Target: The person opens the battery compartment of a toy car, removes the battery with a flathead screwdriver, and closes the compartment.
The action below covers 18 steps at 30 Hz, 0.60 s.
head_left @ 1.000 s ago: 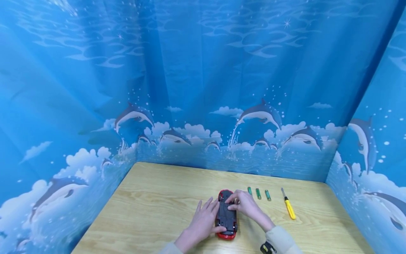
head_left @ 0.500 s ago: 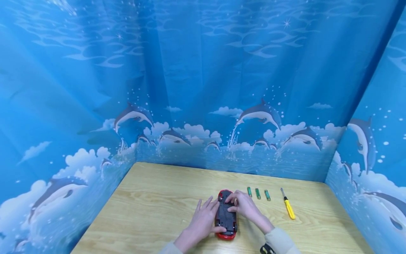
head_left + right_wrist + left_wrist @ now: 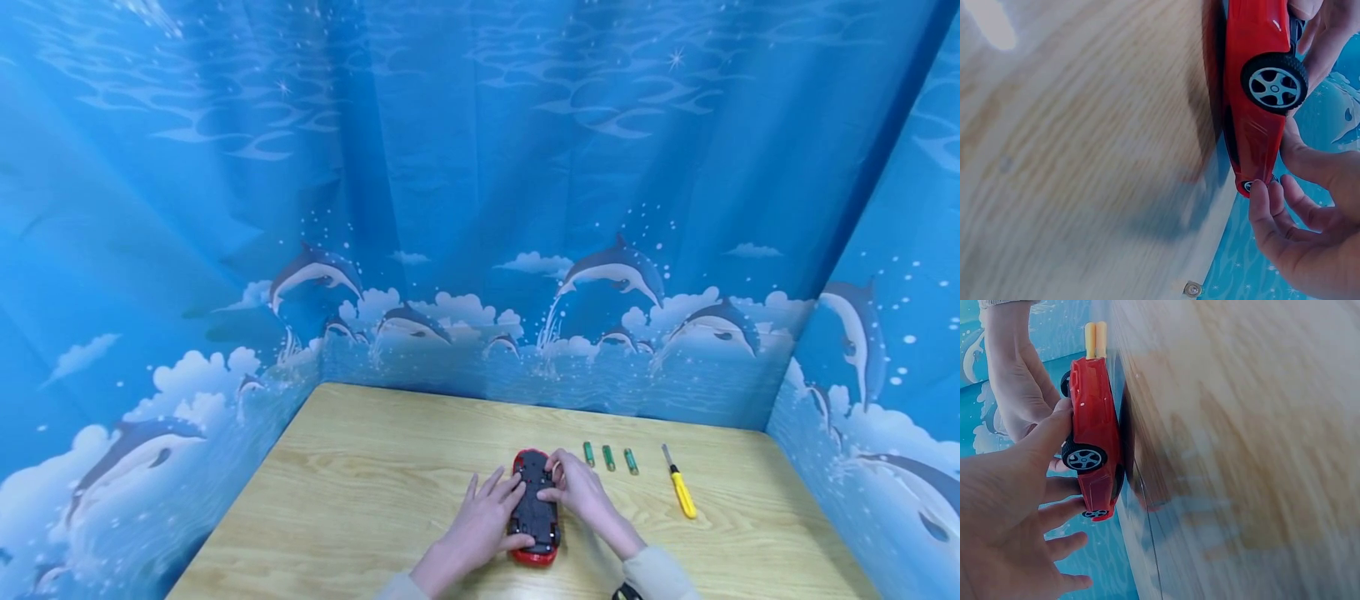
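Observation:
A red toy car (image 3: 536, 512) lies upside down on the wooden table, its black underside facing up. My left hand (image 3: 480, 518) rests on it from the left, fingers spread and mostly straight, with the thumb at the near end of the underside and the fingertips over its left edge. In the left wrist view the thumb lies against the underside behind a wheel (image 3: 1085, 457). My right hand (image 3: 587, 493) bends its fingers around the far right side of the car, the thumb on the underside. The right wrist view has its fingertips (image 3: 1259, 187) at the small far wheel.
Three green batteries (image 3: 608, 457) lie in a row on the table (image 3: 375, 467) behind and right of the car. Farther right lies a screwdriver with a yellow handle (image 3: 683, 495). A blue dolphin-print curtain (image 3: 480, 208) hangs around the back and sides.
My right fingertips have shifted from the middle of the car's underside to its far right edge. The left fingers have slid slightly right, onto the underside. Batteries and screwdriver stay put.

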Available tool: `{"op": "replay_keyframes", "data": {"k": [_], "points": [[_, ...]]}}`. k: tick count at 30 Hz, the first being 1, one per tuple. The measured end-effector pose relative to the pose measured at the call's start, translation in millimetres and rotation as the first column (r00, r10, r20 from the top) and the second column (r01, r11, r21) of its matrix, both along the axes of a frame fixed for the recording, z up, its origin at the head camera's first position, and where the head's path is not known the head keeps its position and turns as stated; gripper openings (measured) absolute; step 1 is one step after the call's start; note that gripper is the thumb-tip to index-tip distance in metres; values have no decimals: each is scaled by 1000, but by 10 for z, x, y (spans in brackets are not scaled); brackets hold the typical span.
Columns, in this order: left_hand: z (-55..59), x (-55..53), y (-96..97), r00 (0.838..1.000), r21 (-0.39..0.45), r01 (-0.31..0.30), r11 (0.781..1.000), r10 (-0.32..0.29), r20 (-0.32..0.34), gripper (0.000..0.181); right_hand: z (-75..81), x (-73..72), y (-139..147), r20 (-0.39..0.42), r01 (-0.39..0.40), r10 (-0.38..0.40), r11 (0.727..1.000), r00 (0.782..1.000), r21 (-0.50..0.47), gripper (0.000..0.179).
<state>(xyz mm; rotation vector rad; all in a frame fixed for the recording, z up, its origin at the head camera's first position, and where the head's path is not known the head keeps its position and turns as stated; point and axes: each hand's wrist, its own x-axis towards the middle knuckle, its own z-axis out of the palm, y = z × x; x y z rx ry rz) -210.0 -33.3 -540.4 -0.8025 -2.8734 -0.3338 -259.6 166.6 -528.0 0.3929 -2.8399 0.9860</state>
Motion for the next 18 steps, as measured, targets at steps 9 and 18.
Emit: {"op": "replay_keyframes", "data": {"k": [9, 18], "points": [[27, 49, 0, 1000, -13, -7, 1000, 7, 1, 80, 23, 68, -40, -112, -50, 59, 995, 992, 82, 25], [30, 76, 21, 1000, -37, -25, 999, 26, 17, 77, 65, 255, -87, -243, -83, 157, 953, 957, 290, 19]]}}
